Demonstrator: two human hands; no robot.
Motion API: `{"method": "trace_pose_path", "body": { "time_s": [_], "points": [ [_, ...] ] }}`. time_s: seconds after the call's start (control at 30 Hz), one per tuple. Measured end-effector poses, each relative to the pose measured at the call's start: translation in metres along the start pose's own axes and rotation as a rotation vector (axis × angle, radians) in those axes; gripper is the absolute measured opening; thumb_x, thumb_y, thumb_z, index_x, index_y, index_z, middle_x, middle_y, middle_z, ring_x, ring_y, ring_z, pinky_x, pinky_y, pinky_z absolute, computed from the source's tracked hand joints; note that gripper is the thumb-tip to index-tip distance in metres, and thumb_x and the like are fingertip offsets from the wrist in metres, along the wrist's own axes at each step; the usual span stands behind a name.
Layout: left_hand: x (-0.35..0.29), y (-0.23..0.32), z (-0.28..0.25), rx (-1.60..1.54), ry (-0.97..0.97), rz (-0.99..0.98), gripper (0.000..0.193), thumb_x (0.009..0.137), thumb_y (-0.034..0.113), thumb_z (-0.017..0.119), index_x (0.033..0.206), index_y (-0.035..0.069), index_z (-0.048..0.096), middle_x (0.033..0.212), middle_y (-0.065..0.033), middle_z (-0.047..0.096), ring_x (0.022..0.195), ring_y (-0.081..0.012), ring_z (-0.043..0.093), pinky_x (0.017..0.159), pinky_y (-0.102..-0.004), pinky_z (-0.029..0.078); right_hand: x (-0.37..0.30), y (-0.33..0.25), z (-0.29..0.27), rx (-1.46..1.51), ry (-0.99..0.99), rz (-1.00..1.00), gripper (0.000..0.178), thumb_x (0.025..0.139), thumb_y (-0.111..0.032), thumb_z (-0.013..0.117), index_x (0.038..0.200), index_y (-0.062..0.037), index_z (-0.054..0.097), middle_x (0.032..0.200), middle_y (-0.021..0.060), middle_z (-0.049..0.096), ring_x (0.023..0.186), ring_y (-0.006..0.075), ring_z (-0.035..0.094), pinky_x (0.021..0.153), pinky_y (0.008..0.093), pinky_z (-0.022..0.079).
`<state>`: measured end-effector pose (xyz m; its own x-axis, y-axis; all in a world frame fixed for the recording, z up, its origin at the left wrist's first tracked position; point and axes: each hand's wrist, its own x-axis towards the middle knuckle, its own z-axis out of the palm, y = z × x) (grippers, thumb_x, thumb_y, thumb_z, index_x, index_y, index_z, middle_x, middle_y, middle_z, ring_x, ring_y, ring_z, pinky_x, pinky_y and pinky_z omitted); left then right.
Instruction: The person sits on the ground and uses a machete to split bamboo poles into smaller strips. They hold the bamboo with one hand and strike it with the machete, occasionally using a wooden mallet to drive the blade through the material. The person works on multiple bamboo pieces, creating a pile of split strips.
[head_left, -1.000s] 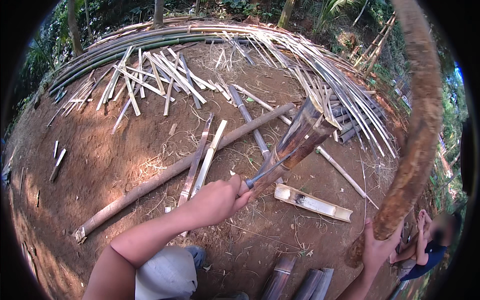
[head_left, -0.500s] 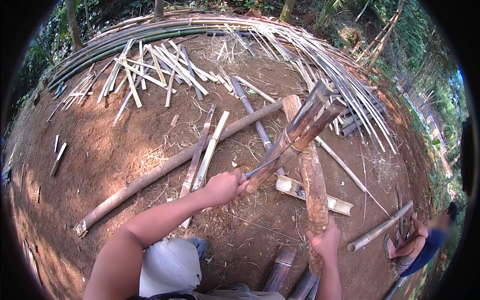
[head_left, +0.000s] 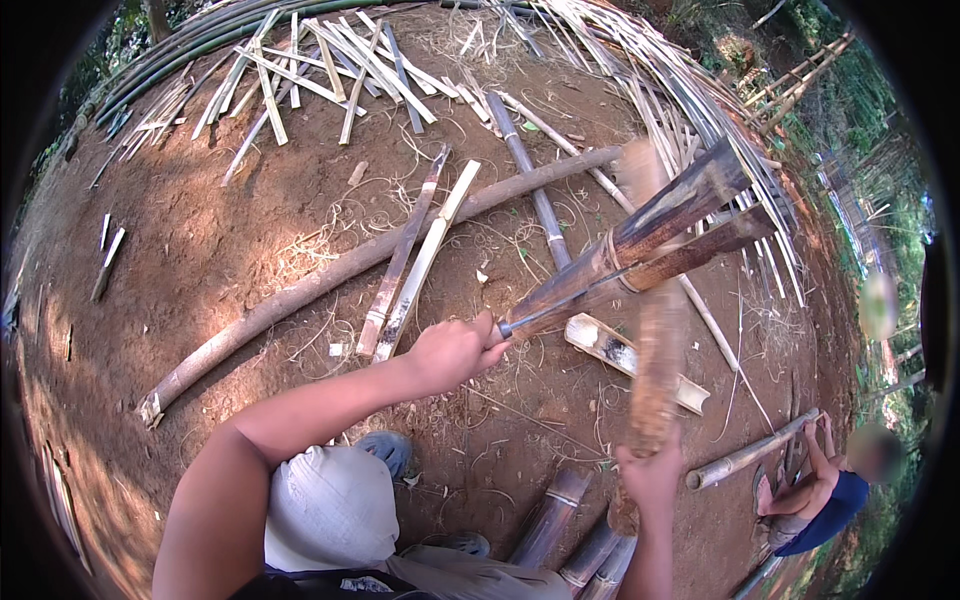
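Observation:
My left hand [head_left: 455,355] is closed round the handle of a long-bladed knife [head_left: 548,312]. Its blade sits in a dark bamboo culm [head_left: 620,250], which is split lengthwise and gapes at the far end. My right hand [head_left: 650,470] grips a rough brown wooden club [head_left: 656,375], smeared by motion. The club crosses behind the bamboo in the picture; whether they touch I cannot tell. Beyond my left hand, a pale split bamboo strip [head_left: 430,255] and a darker strip [head_left: 405,250] lean over a long pole [head_left: 300,285].
A short bamboo half [head_left: 600,340] lies near the club. Dark bamboo sections [head_left: 553,515] are by my legs. Pale strips [head_left: 350,60] are strewn at the back, with a larger pile [head_left: 680,110] at right. A person [head_left: 830,500] sits at the far right holding a bamboo pole [head_left: 745,458].
The bamboo and knife have tipped further to the right, the culm's far end lower. The club has shifted right and is now blurred. The whole view has tilted down slightly.

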<state>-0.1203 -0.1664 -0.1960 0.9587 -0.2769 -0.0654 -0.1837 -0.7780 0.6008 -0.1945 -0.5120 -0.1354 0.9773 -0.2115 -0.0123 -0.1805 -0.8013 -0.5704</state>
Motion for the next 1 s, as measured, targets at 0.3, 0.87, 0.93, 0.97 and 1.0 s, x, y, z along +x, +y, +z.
{"method": "trace_pose_path", "body": {
  "time_s": [0.3,0.87,0.93,0.97,1.0],
  "points": [
    [0.014,-0.048,0.027,-0.055,-0.009,-0.132,0.045,0.103,0.043,0.054,0.099,-0.001,0.055,0.078,-0.0234,0.07,0.075,-0.0431,0.07,0.072,-0.0532,0.056,0.011,-0.01,0.055,-0.005,-0.061,0.072,0.055,0.068,-0.019,0.086,0.114,-0.0006,0.062,0.103,0.0249,0.074,0.102,0.0401,0.072,0.088,0.0438,0.056],
    [0.041,-0.048,0.035,0.093,-0.16,-0.082,0.046,0.1,0.042,0.06,0.096,-0.004,0.058,0.077,-0.0287,0.068,0.078,-0.0489,0.068,0.072,-0.0563,0.054,0.0,0.066,0.164,0.196,-0.147,0.226,0.086,0.072,-0.025,0.084,0.14,0.0082,0.043,0.11,0.0272,0.072,0.103,0.0372,0.072,0.092,0.0411,0.057],
    [0.043,-0.046,0.052,0.117,-0.125,-0.081,0.048,0.099,0.043,0.061,0.093,-0.005,0.059,0.08,-0.0316,0.067,0.081,-0.0508,0.067,0.074,-0.0573,0.053,-0.006,0.065,0.162,0.225,-0.151,0.321,0.087,0.073,-0.034,0.085,0.139,0.008,0.046,0.106,0.0264,0.073,0.101,0.0395,0.072,0.09,0.0435,0.057],
    [0.043,-0.039,0.055,0.137,-0.093,-0.051,0.047,0.098,0.043,0.062,0.095,-0.004,0.063,0.079,-0.0289,0.069,0.081,-0.0484,0.069,0.075,-0.0557,0.055,-0.01,0.079,0.17,0.158,-0.15,0.287,0.089,0.073,-0.039,0.086,0.137,0.0086,0.047,0.102,0.0265,0.073,0.096,0.0383,0.073,0.088,0.0438,0.058],
    [0.046,-0.052,0.054,0.105,-0.09,-0.043,0.044,0.098,0.04,0.064,0.091,-0.004,0.063,0.078,-0.0292,0.068,0.08,-0.0476,0.069,0.072,-0.056,0.053,-0.013,0.067,0.169,0.154,-0.15,0.313,0.088,0.073,-0.044,0.086,0.134,0.008,0.049,0.102,0.0269,0.072,0.095,0.0381,0.073,0.087,0.0439,0.058]
  ]
}}
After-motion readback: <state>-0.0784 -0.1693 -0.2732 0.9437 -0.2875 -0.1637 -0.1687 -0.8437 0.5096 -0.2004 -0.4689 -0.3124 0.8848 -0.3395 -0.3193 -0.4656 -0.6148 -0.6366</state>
